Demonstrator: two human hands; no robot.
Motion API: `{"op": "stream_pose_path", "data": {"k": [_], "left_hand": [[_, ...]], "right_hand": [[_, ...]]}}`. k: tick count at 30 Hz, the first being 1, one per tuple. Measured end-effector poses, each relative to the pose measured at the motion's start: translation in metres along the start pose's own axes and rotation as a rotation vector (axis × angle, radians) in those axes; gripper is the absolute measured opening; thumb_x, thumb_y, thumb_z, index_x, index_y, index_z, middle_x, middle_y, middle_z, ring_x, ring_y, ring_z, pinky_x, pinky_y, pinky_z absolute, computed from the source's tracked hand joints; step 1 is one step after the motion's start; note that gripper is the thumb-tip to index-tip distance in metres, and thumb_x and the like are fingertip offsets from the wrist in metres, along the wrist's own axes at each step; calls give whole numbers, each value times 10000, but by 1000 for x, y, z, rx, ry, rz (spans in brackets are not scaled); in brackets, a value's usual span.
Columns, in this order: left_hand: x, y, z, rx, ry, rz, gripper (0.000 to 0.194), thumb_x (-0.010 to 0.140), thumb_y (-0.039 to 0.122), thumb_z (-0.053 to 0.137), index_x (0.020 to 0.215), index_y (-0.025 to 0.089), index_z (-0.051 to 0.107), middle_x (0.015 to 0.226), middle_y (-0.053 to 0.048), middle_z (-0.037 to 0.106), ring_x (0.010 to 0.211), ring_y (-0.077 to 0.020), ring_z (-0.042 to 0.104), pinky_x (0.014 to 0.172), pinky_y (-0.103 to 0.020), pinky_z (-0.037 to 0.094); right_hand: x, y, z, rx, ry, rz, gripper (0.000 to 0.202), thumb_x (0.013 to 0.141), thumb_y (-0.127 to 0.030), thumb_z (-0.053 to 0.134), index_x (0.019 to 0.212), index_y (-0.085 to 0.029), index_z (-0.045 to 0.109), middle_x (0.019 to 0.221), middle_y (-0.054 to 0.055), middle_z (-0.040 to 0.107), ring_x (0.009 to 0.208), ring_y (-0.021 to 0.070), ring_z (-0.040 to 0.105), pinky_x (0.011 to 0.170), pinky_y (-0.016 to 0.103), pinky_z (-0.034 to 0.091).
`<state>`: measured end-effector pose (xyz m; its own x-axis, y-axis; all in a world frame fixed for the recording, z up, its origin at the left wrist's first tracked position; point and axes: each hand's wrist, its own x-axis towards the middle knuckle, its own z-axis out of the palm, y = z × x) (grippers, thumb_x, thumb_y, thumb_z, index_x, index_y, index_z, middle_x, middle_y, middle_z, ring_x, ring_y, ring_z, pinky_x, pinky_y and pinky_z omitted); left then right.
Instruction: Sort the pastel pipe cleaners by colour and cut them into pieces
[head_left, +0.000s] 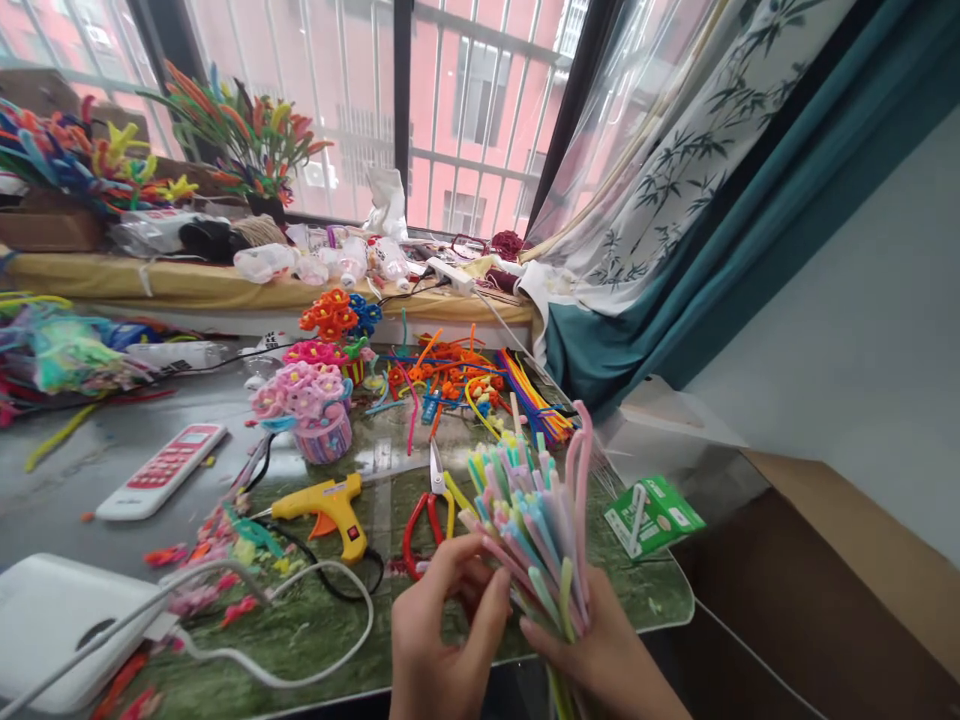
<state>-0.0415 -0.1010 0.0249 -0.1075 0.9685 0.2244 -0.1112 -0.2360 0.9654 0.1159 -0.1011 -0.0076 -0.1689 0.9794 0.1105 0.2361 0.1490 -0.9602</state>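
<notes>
A bundle of pastel pipe cleaners (525, 500), in pink, lilac, blue, green and yellow, stands tilted over the table's front edge. My right hand (607, 650) is wrapped around its lower part. At the bundle's left side, my left hand (450, 620) has its thumb and fingers curled in against the outer pink stems; part of its fingers is hidden behind the thumb. Two longer pink stems with a bent top rise above the others. Just beyond my left hand lie red-handled scissors (426, 520), their blades pointing away.
A yellow glue gun (330, 512), a remote control (161, 472), a white device (71, 630) with a cable and fuzzy scraps lie leftward. A pot of pink fuzzy flowers (322, 437) stands farther back. Loose orange pieces (457, 365) and a green packet (655, 517) are also on the table.
</notes>
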Motion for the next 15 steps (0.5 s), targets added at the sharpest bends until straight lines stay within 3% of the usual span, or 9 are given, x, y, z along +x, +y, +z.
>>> {"op": "stream_pose_path", "data": {"k": [3,7,15], "left_hand": [[-1,-6,1,-14,1,13,17,805,235,663,810,221,672,565,59,586,493,-85,506,451,-145,411],[-2,-11,-4,-4,34,4,80,804,251,681,735,210,673,604,43,633,487,-75,530,466,-136,437],[-4,-9,-10,-197,124,-176,177,812,348,697,742,187,672,603,6,716,409,-67,568,439,-133,434]], "right_hand": [[1,4,5,-1,-12,38,529,744,-248,728,1260,-202,622,1085,86,736,904,280,705,922,396,527],[4,6,10,0,-58,52,532,724,-247,731,1244,-204,628,963,62,753,866,278,702,899,386,536],[7,15,12,0,-34,65,443,686,-269,736,1125,-231,684,792,35,738,911,318,690,924,413,518]]}}
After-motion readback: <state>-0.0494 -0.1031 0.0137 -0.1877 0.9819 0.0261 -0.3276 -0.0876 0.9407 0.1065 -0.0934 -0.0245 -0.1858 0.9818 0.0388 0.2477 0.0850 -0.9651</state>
